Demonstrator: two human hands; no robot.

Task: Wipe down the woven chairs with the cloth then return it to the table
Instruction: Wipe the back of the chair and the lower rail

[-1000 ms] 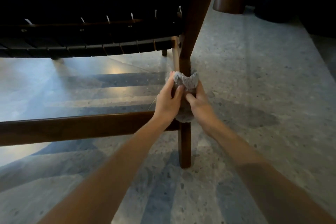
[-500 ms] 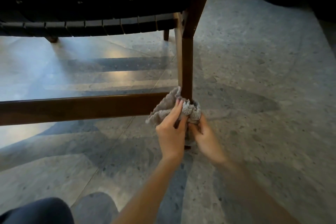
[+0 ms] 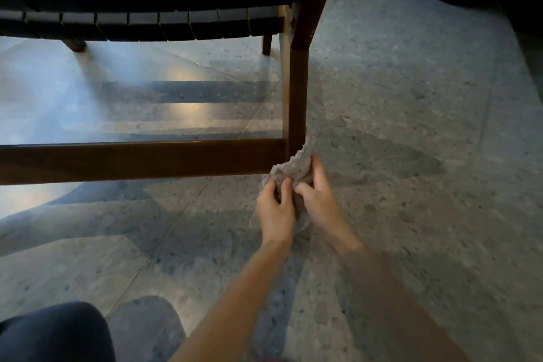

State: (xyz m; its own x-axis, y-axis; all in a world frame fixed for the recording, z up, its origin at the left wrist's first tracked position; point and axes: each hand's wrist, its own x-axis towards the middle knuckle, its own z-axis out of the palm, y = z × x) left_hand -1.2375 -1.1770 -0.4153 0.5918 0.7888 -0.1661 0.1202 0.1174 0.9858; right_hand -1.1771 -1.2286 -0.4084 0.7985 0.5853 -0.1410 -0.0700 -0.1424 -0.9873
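Chair leg (image 3: 298, 103) foot hidden behind cloth (image 3: 293, 166) (rail (image 3: 141, 160) cut off left).

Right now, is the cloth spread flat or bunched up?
Bunched up. The cloth is crumpled against the lower chair leg, gripped by the left hand and right hand, with folds showing above them.

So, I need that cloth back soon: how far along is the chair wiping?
Mid-job. The left hand and right hand grip the grey cloth, bunched against the lower chair leg beside the crossbar. The leg above the cloth is bare, perhaps already wiped. Possibly left: the crossbar and woven seat, then returning the cloth to a table, which is not in view.
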